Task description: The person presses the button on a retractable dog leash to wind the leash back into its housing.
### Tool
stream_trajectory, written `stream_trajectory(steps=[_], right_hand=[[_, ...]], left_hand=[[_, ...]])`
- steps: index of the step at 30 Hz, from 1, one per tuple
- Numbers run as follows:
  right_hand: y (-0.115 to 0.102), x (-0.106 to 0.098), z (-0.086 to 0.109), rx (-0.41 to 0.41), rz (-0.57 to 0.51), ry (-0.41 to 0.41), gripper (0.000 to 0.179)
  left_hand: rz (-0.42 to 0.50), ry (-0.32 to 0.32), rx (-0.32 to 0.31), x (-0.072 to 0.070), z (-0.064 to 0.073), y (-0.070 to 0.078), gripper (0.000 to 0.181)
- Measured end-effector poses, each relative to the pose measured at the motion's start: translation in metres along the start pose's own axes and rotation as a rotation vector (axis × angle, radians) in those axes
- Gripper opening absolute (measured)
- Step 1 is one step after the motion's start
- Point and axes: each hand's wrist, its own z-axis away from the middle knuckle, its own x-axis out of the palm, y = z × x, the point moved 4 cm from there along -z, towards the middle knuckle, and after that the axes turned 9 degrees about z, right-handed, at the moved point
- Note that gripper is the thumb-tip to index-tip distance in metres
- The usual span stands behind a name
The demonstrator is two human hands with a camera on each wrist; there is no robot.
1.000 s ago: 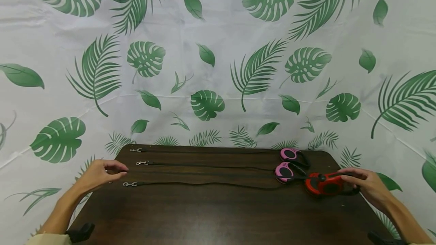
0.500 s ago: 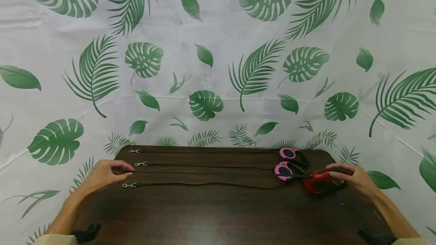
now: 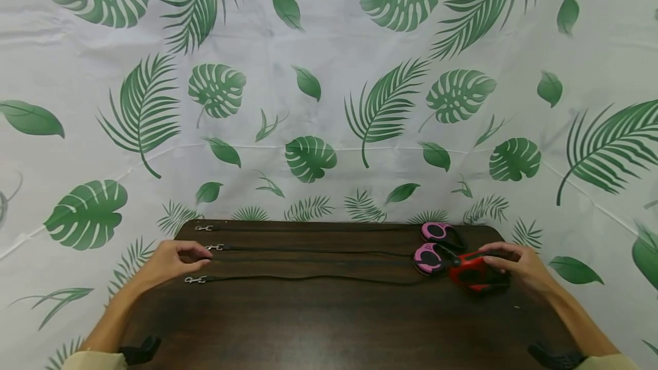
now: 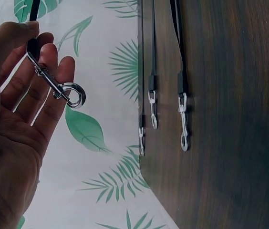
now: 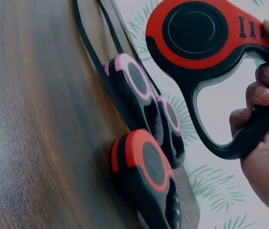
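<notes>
My right hand [image 3: 524, 267] grips the looped handle of a red and black retractable dog leash [image 5: 196, 31], raised over the table's right side. Its thumb lies at the top of the casing in the right wrist view. My left hand [image 3: 172, 264] pinches a black strap between thumb and fingers, just above its metal snap hook [image 4: 58, 87], which hangs in front of the other fingers. That strap [image 3: 308, 260] stretches across between both hands. Below the held casing, a second red leash [image 5: 151, 162] lies on the table, mostly hidden in the head view.
Two pink and black leashes [image 3: 434, 233] lie at the back right of the dark wooden table [image 3: 319, 324]. Their straps run left, side by side, with snap hooks [image 4: 183, 124] at the left end. A leaf-patterned cloth [image 3: 319, 101] hangs behind.
My right hand has moved left with the red leash, toward the pink ones. My left hand has shifted slightly right, still pinching the strap.
</notes>
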Motion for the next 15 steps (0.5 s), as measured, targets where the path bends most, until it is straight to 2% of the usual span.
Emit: stream_trajectory(steps=[15], right_hand=[[-0.006,0.018,-0.005,0.034,0.017,-0.018,0.021]], left_hand=[[0.024,-0.007,-0.002,0.010,-0.004,0.002,0.018]])
